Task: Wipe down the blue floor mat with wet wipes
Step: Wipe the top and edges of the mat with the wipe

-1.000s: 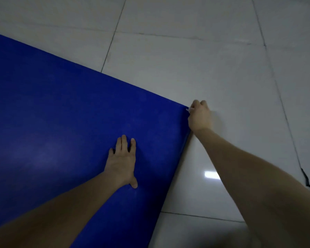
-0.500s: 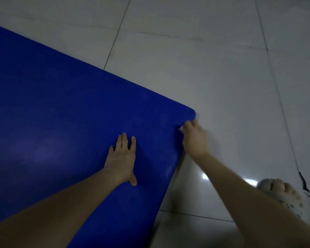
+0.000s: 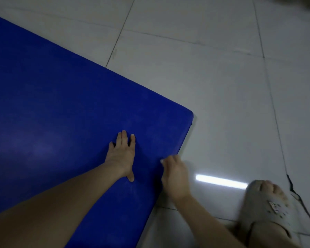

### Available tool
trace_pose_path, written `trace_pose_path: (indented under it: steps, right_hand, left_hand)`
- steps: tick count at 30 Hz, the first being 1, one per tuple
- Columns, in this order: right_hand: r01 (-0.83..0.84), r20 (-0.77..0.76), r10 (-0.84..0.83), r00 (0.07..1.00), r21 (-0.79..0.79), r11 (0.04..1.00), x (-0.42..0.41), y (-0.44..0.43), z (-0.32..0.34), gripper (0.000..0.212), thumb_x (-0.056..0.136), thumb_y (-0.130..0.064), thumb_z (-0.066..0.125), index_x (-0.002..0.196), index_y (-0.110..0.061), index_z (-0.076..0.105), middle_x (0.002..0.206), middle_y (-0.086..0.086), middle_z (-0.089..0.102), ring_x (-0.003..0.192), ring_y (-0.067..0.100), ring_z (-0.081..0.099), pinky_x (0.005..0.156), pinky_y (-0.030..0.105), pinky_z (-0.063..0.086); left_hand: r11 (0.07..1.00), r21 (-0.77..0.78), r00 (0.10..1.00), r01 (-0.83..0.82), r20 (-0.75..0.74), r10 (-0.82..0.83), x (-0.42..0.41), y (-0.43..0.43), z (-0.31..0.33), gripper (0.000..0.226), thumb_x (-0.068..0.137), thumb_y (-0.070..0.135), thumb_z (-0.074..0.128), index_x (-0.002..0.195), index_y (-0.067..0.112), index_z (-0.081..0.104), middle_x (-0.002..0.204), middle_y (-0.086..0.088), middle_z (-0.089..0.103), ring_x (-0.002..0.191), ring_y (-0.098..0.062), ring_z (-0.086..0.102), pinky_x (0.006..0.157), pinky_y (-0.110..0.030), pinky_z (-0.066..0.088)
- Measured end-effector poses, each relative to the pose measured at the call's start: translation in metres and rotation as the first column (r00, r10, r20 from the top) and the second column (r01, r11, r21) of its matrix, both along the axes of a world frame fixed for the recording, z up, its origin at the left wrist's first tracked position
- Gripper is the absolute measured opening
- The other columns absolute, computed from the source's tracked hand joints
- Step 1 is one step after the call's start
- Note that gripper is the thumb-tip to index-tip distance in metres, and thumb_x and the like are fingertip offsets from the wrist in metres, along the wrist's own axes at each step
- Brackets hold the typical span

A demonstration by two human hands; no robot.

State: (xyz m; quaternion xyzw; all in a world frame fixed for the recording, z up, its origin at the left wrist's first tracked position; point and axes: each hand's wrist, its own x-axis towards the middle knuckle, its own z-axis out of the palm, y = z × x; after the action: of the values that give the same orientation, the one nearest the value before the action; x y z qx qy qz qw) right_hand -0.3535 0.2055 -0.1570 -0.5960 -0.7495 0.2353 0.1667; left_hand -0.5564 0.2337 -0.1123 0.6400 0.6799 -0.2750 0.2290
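While a grey perforated slipper (image 3: 268,206) stands on the glossy white tiled floor (image 3: 222,86), a slip is the risk if damp tiles meet a shifting foot. Blurred, the right hand (image 3: 175,174) curls at the side edge of the thick blue padded floor mat (image 3: 61,104), seemingly pinching a white wet wipe (image 3: 161,160); the left hand (image 3: 123,154) presses flat, fingers straight, further in.
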Motion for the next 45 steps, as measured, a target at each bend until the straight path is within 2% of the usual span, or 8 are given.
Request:
trace_pose_path:
  steps: [5, 13, 20, 29, 33, 36, 39, 45]
  right_hand:
    - [-0.233, 0.069, 0.236, 0.969, -0.055, 0.971, 0.015, -0.017, -0.003, 0.01, 0.089, -0.013, 0.065, 0.095, -0.02, 0.059, 0.097, -0.003, 0.053, 0.075, 0.014, 0.053, 0.065, 0.028, 0.048]
    - [0.25, 0.218, -0.234, 0.947, -0.046, 0.967, 0.035, 0.198, 0.013, 0.012, 0.099, -0.01, 0.053, 0.107, -0.003, 0.058, 0.116, 0.016, 0.055, 0.089, 0.035, 0.06, 0.07, 0.034, 0.038]
    - [0.263, 0.07, -0.256, 0.964, -0.129, 0.956, 0.022, 0.12, -0.002, 0.016, 0.102, -0.017, 0.051, 0.102, -0.004, 0.06, 0.106, 0.015, 0.06, 0.084, 0.032, 0.061, 0.07, 0.033, 0.043]
    - [-0.365, -0.002, 0.386, 0.923, -0.33, 0.871, 0.015, -0.018, 0.04, 0.011, 0.095, -0.021, 0.059, 0.086, -0.015, 0.061, 0.089, 0.002, 0.062, 0.074, 0.02, 0.059, 0.068, 0.035, 0.05]
    - [0.038, -0.028, -0.044, 0.999, -0.198, 0.98, 0.019, 0.087, 0.058, 0.024, 0.097, -0.03, 0.058, 0.085, -0.01, 0.056, 0.078, 0.006, 0.064, 0.07, 0.024, 0.06, 0.063, 0.036, 0.048]
    - [0.271, -0.119, -0.324, 0.939, -0.326, 0.906, 0.029, 0.18, 0.056, 0.004, 0.096, -0.012, 0.049, 0.095, -0.01, 0.052, 0.091, 0.018, 0.068, 0.079, 0.036, 0.068, 0.073, 0.051, 0.058]
    - [0.317, 0.083, -0.307, 0.948, -0.317, 0.894, 0.039, 0.237, 0.048, 0.027, 0.093, -0.003, 0.041, 0.114, -0.01, 0.056, 0.113, 0.018, 0.065, 0.096, 0.038, 0.065, 0.081, 0.045, 0.056]
    - [0.192, 0.401, -0.01, 0.916, -0.416, 0.889, 0.026, 0.242, 0.03, 0.074, 0.089, -0.074, 0.05, 0.124, -0.008, 0.049, 0.115, 0.012, 0.057, 0.09, 0.029, 0.058, 0.071, 0.038, 0.047]
  left_hand:
    - [1.0, 0.007, 1.0, -0.004, 0.003, 0.004, 0.004, 0.002, 0.004, 0.161, 0.058, 0.056, 0.093, 0.156, 0.008, -0.026, 0.161, -0.025, -0.028, 0.153, -0.039, -0.018, 0.125, -0.055, 0.012]
    - [1.0, 0.015, 1.0, 0.019, -0.004, -0.019, 0.0, 0.001, -0.005, 0.164, 0.056, 0.061, 0.092, 0.156, 0.008, -0.026, 0.161, -0.025, -0.029, 0.153, -0.039, -0.019, 0.125, -0.057, 0.011]
    - [1.0, -0.012, 0.999, 0.019, -0.035, -0.02, 0.002, 0.004, -0.005, 0.164, 0.055, 0.057, 0.094, 0.155, 0.006, -0.027, 0.16, -0.027, -0.028, 0.153, -0.041, -0.018, 0.124, -0.059, 0.013]
    - [1.0, -0.006, 1.0, -0.006, -0.015, 0.006, 0.004, 0.003, 0.006, 0.164, 0.055, 0.057, 0.094, 0.156, 0.006, -0.024, 0.161, -0.026, -0.027, 0.153, -0.042, -0.017, 0.124, -0.059, 0.015]
    - [1.0, 0.008, 1.0, -0.003, -0.001, 0.003, 0.002, 0.0, 0.001, 0.164, 0.054, 0.059, 0.094, 0.156, 0.007, -0.024, 0.161, -0.026, -0.027, 0.153, -0.041, -0.017, 0.124, -0.058, 0.014]
    - [1.0, 0.019, 1.0, 0.011, -0.002, -0.011, 0.002, -0.002, -0.002, 0.164, 0.054, 0.058, 0.094, 0.156, 0.006, -0.024, 0.161, -0.026, -0.027, 0.153, -0.041, -0.017, 0.124, -0.058, 0.015]
    - [1.0, 0.022, 1.0, 0.019, -0.007, -0.019, 0.003, 0.0, -0.003, 0.163, 0.056, 0.057, 0.093, 0.156, 0.006, -0.025, 0.16, -0.027, -0.029, 0.153, -0.042, -0.018, 0.124, -0.059, 0.014]
    - [0.999, 0.042, 1.0, 0.018, 0.009, -0.019, -0.001, 0.001, -0.009, 0.163, 0.056, 0.057, 0.093, 0.155, 0.007, -0.027, 0.16, -0.026, -0.03, 0.153, -0.04, -0.02, 0.125, -0.058, 0.011]
